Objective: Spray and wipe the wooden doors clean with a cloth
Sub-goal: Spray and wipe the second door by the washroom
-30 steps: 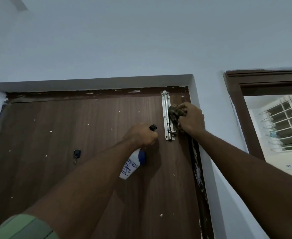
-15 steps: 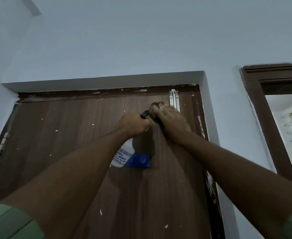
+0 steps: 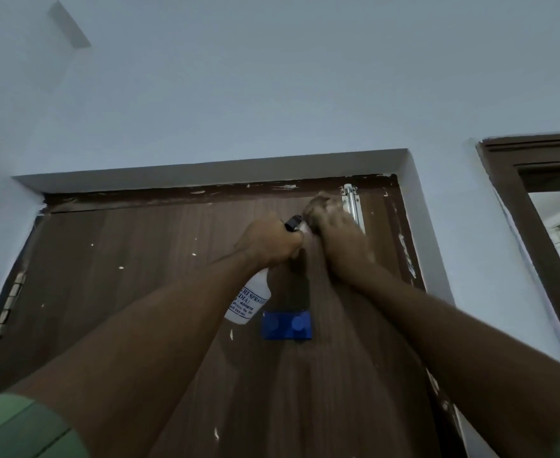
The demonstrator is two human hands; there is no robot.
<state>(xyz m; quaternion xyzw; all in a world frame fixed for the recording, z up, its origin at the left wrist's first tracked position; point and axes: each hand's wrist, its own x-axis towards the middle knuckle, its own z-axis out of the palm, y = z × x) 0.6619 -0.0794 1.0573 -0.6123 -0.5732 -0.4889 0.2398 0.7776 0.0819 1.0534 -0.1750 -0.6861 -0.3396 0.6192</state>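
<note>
A brown wooden door [image 3: 146, 279] speckled with white paint fills the lower view. My left hand [image 3: 268, 241] grips the neck of a white spray bottle [image 3: 250, 300] with a black nozzle, held up against the door. My right hand [image 3: 336, 233] presses a dark cloth [image 3: 318, 201] against the door near its top edge, just left of the metal bolt latch [image 3: 353, 206]. Most of the cloth is hidden under my fingers.
A blue rectangular block [image 3: 286, 325] is fixed to the door below my hands. Hinges [image 3: 9, 304] run down the door's left edge. A dark-framed window [image 3: 542, 226] stands to the right, with pale wall above.
My right hand with the cloth has moved left off the bolt latch and up toward the door's top edge. The view has tilted upward, and the blue block has come into sight.
</note>
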